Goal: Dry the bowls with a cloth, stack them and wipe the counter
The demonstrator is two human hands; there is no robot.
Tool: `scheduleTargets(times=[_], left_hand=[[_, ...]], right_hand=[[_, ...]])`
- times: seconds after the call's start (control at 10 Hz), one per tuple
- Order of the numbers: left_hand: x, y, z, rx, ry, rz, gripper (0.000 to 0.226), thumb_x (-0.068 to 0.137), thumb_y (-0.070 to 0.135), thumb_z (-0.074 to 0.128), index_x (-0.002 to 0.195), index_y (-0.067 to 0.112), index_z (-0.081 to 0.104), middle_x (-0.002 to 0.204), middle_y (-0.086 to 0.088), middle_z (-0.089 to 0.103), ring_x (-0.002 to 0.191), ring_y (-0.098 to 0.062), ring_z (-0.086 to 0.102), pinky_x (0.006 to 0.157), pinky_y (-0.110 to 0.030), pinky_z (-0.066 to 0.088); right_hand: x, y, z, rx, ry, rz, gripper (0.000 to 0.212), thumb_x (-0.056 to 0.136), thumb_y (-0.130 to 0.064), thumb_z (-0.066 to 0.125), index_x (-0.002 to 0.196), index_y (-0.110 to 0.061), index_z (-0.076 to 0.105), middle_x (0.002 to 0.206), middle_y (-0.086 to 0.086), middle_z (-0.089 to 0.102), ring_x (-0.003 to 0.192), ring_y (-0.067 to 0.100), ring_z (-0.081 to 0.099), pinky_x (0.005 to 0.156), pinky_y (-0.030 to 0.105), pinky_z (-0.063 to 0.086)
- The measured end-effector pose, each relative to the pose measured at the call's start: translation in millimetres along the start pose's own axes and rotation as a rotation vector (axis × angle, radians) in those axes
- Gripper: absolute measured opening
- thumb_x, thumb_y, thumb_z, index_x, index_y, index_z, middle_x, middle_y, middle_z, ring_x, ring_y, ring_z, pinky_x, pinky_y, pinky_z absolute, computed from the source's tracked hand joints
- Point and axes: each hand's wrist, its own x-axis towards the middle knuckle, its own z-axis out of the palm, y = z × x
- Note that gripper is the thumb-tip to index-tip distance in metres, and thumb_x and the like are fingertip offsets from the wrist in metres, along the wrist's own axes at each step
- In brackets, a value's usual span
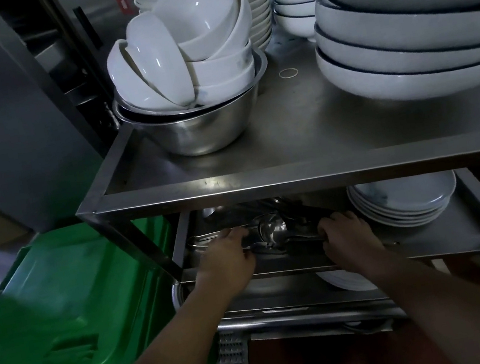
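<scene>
Several white bowls (pixel 189 48) lie tilted inside a steel basin (pixel 196 132) on the top shelf (pixel 304 137) of a steel rack. Both my hands reach into the middle shelf. My left hand (pixel 229 259) grips the near left rim of a steel tray (pixel 197 240) that holds ladles and spoons (pixel 271 230). My right hand (pixel 344 234) is curled round the same tray's right side. No cloth is in sight.
Large white blue-rimmed bowls (pixel 411 38) are stacked at the top right, with smaller stacks of bowls (pixel 291 0) behind. A rubber band (pixel 288 72) lies on the top shelf. White plates (pixel 405 202) sit right of the tray. A green bin lid (pixel 73 306) is at left.
</scene>
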Motion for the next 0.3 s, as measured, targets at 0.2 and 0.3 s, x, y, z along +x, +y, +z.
scheduleTargets(times=[0.2, 0.3], left_hand=[[0, 23, 22, -0.048, 0.037, 0.092, 0.041, 0.093, 0.031, 0.062, 0.134, 0.032, 0.060, 0.130, 0.002, 0.063, 0.118, -0.025, 0.062, 0.094, -0.037, 0.052], [-3, 42, 29, 0.032, 0.063, 0.166, 0.047, 0.093, 0.032, 0.061, 0.140, 0.031, 0.056, 0.140, 0.002, 0.060, 0.123, -0.027, 0.060, 0.098, -0.040, 0.051]], right_hand=[[-28, -12, -1, 0.107, 0.090, 0.093, 0.020, 0.094, -0.027, 0.059, 0.113, -0.027, 0.066, 0.119, 0.002, 0.060, 0.114, 0.030, 0.052, 0.093, 0.041, 0.045], [-40, -14, -7, 0.156, 0.143, 0.124, 0.022, 0.095, -0.027, 0.058, 0.116, -0.027, 0.065, 0.121, 0.000, 0.060, 0.115, 0.029, 0.052, 0.092, 0.040, 0.042]])
